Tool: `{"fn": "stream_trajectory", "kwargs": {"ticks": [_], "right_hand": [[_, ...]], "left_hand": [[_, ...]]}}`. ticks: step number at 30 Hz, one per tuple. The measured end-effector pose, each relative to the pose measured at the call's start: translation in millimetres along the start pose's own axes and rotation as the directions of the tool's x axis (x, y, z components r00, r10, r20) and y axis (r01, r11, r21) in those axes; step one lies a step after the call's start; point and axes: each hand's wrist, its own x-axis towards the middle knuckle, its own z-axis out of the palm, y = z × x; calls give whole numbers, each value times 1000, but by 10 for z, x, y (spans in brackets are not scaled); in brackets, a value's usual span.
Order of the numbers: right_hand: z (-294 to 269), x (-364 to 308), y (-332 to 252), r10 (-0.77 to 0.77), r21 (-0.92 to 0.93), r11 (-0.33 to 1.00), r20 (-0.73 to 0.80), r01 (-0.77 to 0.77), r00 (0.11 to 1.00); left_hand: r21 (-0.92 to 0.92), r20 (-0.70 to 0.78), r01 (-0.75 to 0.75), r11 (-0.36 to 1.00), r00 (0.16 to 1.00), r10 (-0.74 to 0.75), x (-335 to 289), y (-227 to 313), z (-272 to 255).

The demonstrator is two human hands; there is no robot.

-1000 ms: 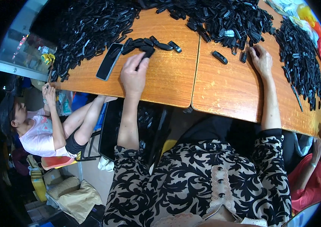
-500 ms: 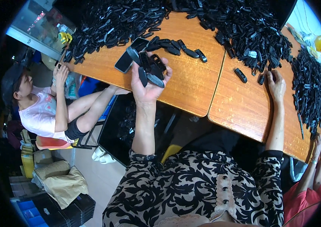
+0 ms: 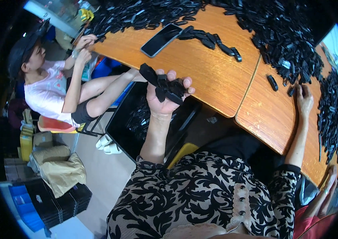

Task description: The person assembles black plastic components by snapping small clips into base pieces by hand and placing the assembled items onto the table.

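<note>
Handful of oblong black plastic pieces [image 3: 173, 88] in left hand [image 3: 162, 106], fingers curled round.
Right hand [image 3: 304, 102] on brown wood-grain worktop [image 3: 212, 79], just beside another black piece [image 3: 291, 92]; grip unclear.

Several small, elongated black pieces [image 3: 167, 87] are held together in the upturned left hand [image 3: 162, 104], heaped at mixed angles within the curled fingers. One long piece [image 3: 148, 74] is angled out toward ten o'clock; a second piece [image 3: 174, 98] is slanted toward four. A single black piece [image 3: 291, 91] is laid just off the right hand [image 3: 305, 100], at ten o'clock; contact cannot be made out.
</note>
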Motion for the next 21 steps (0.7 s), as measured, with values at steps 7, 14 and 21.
{"fn": "stream_trajectory", "kwargs": {"ticks": [7, 14, 21], "right_hand": [[-7, -9, 107, 6, 39, 999, 50, -8, 999], [17, 6, 67, -27, 0, 1000, 49, 27, 998], [-23, -5, 16, -12, 19, 1000, 57, 11, 998]], "left_hand": [[121, 66, -44, 992, 997, 36, -261, 334, -71], [288, -101, -30, 957, 993, 62, -598, 767, -93], [617, -87, 10, 787, 995, 55, -759, 981, 18]]}}
